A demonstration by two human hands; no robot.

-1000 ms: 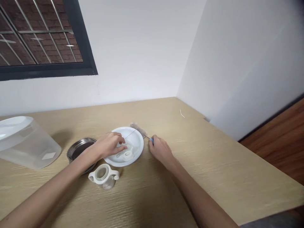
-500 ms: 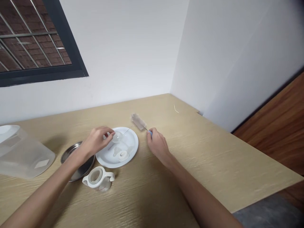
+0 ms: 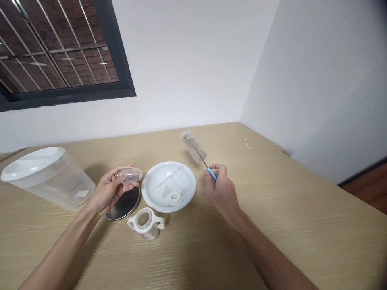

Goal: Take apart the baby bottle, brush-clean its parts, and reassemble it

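My left hand (image 3: 110, 188) grips a small clear plastic cap (image 3: 131, 175) lying sideways in its fingers, above a round metal tray (image 3: 125, 204). My right hand (image 3: 222, 187) is closed round the blue handle of a bottle brush (image 3: 194, 146), whose bristles point up and away to the left. Between the hands sits a white plate (image 3: 150, 174). On it are a white ring (image 3: 175, 198), a clear soft piece (image 3: 167, 191) and a thin wire-like stick (image 3: 169, 176). A white two-handled bottle (image 3: 147, 225) stands upright in front of the plate.
A large translucent container (image 3: 65, 181) with a white lid stands at the left of the wooden table (image 3: 272, 225). A small bent pale strip (image 3: 248, 144) lies at the back right. Behind are a white wall and a barred window (image 3: 60, 48).
My left hand has lifted the clear cap off the plate and moved left with it. The brush is now more upright in my right hand. The view has turned left.
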